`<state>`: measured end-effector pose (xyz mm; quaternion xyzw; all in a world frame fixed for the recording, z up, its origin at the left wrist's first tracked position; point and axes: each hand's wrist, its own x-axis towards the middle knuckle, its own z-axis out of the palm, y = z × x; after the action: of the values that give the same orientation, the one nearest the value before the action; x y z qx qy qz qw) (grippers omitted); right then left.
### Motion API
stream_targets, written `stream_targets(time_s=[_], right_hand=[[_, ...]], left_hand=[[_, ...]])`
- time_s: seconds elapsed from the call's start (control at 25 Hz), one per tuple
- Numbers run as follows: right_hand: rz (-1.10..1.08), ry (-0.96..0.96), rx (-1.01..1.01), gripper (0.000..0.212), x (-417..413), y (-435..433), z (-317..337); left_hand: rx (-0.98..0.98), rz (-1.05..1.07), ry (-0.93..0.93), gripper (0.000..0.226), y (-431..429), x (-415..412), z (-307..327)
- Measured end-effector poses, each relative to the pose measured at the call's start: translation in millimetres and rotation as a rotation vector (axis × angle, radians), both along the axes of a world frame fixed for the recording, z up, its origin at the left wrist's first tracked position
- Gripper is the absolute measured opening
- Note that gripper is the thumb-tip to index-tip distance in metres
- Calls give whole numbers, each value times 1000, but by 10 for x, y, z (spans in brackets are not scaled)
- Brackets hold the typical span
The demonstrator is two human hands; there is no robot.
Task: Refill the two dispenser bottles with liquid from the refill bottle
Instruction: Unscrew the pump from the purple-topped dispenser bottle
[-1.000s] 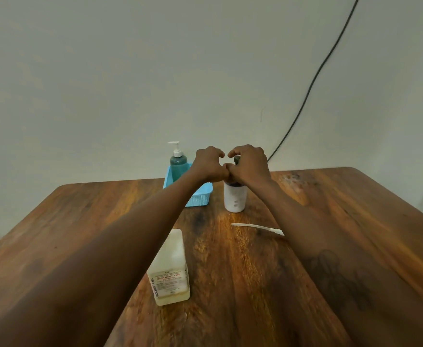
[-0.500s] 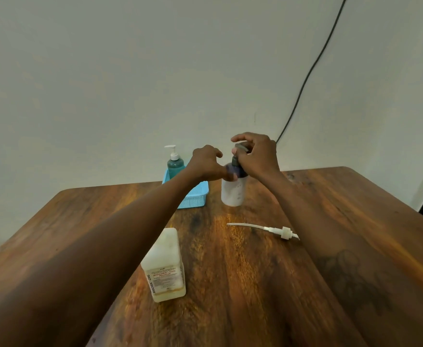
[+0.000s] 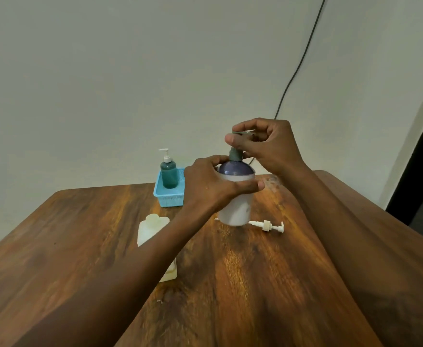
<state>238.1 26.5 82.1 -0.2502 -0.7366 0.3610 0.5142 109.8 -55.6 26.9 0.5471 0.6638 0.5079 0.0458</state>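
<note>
Two hands now hold the white bottle with the purple dome top [image 3: 235, 196], lifted nearer me above the wooden tabletop [image 3: 230, 284]. My left hand [image 3: 213, 186] wraps its body; my right hand [image 3: 263, 144] pinches the grey pump head [image 3: 236, 152]. I think unscrewing comes next.

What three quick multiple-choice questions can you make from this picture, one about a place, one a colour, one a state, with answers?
1. Where does the green dispenser bottle stand?
A. in the blue basket
B. on the bare table
C. on the floor

2. What colour is the loose pump lying on the table?
A. black
B. white
C. red

3. What is the left hand doing?
A. resting flat
B. pouring
C. gripping the white bottle

Answers: A, it sits inside the basket; B, the pump is white; C, fingers wrap the bottle while the right hand holds its grey pump head.
</note>
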Motion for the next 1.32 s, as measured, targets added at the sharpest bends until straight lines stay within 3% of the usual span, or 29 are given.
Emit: stream_targets(time_s=[0.12,0.24,0.44,0.64,0.72,0.84,0.92,1.0,1.16,1.32], right_hand=[[-167,-190,81,47,76,-237,-98],[-315,-331,177,50,85,-397,-114],[-300,-450,266,39,129,-532,-76],[12,-411,173,27,243,-498,-69],[95,-411,141,27,260,-442,-97],[-58,-386,210,42,122,-430,-195],[-273,-372,199,62,-26,-453,-243],[-425,-325,203,69,-139,-454,-258],[-337,-268,289,40,-139,-337,-260],[-202,-288,290,37,-101,-307,-207]], left_hand=[[20,76,3,89,-164,67,-102],[76,133,-1,85,-285,139,-191],[64,13,-39,68,-429,142,-222],[-12,-178,-105,63,-516,29,-247],[-38,-159,-120,67,-490,-19,-295],[27,40,-70,85,-466,46,-351],[118,161,6,82,-477,180,-335],[168,175,5,72,-493,265,-298],[35,30,-140,69,-453,175,-241],[-90,-202,-343,69,-472,41,-186]])
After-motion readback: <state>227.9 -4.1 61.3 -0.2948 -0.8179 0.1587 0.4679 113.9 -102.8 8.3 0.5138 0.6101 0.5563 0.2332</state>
